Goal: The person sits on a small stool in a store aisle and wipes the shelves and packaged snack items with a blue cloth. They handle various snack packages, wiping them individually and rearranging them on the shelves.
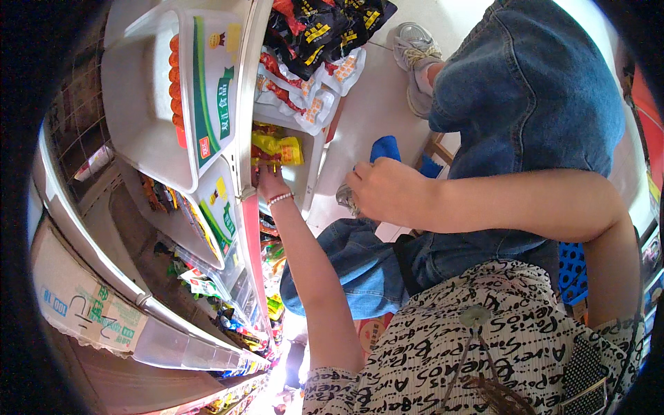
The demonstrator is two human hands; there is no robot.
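My left hand (pixel 272 182), with a beaded bracelet at its wrist, reaches into a white bin (pixel 309 174) below the shelf edge. Its fingers touch a yellow snack packet (pixel 280 150); part of the hand is hidden by the shelf edge, so its grip is unclear. My right hand (pixel 386 189) is closed in front of my knees, and a blue cloth (pixel 385 149) sticks out of its fist. Above the yellow packet lie white-and-red packets (pixel 314 93) and black packets (pixel 332 36).
On the left, a shelf carries a large white bin (pixel 150 104) with orange-red items and a smaller bin (pixel 179 228) of packets. A cardboard box (pixel 85 295) stands at the lower left. A sports shoe (pixel 417 49) rests on the tiled floor (pixel 358 119). A blue perforated basket (pixel 572 270) is beside me.
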